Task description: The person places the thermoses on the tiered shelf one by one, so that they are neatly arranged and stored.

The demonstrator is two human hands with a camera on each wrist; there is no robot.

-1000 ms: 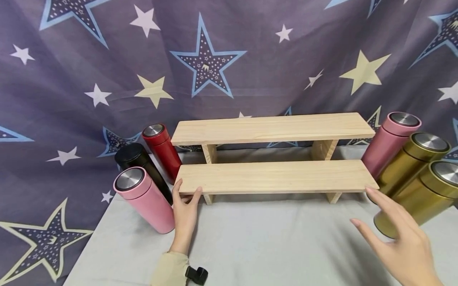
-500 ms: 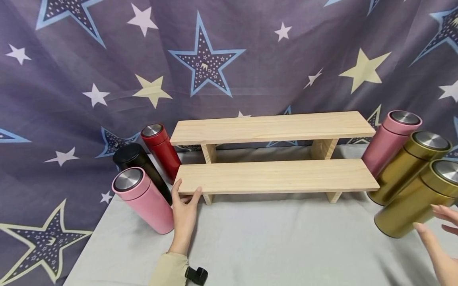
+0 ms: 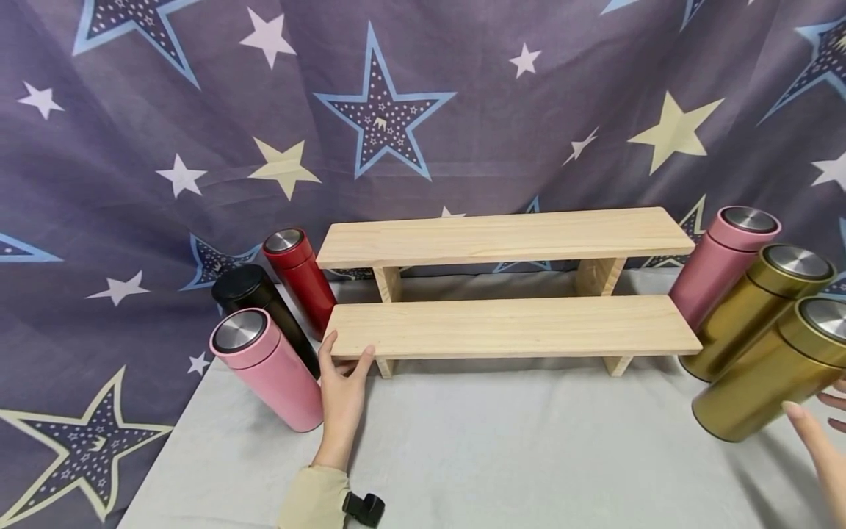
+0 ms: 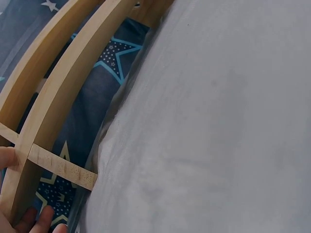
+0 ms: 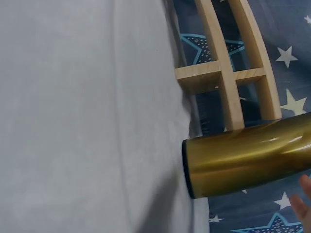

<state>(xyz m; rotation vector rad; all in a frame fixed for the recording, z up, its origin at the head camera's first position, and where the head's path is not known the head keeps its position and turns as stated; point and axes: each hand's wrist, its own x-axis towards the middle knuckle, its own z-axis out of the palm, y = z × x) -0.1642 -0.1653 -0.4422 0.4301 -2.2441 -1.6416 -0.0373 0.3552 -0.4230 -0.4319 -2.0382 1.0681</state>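
A two-tier wooden shelf [image 3: 509, 327] of pale boards stands on the cloth. At the left end of its lower board, my left hand [image 3: 344, 408] grips the front edge; in the left wrist view the thumb lies on the board and the fingers [image 4: 43, 219] are below it. My right hand [image 3: 819, 444], partly cut off by the frame edge, is beside the nearer gold thermos bottle [image 3: 760, 386]. Its thumb is in front and other fingers are behind the bottle's right side. In the right wrist view the visible fingers [image 5: 300, 206] are apart from the gold bottle.
Left of the shelf stand a red bottle [image 3: 300, 283], a black bottle [image 3: 267, 301] and a light pink bottle [image 3: 277, 375]. On the right are a darker pink bottle [image 3: 720, 264] and another gold bottle [image 3: 753, 308]. A star-patterned curtain [image 3: 463, 139] hangs behind the white-covered table [image 3: 502, 448].
My right hand has left the right end of the lower board and moved right to beside the nearer gold bottle. My left hand keeps its place on the shelf.
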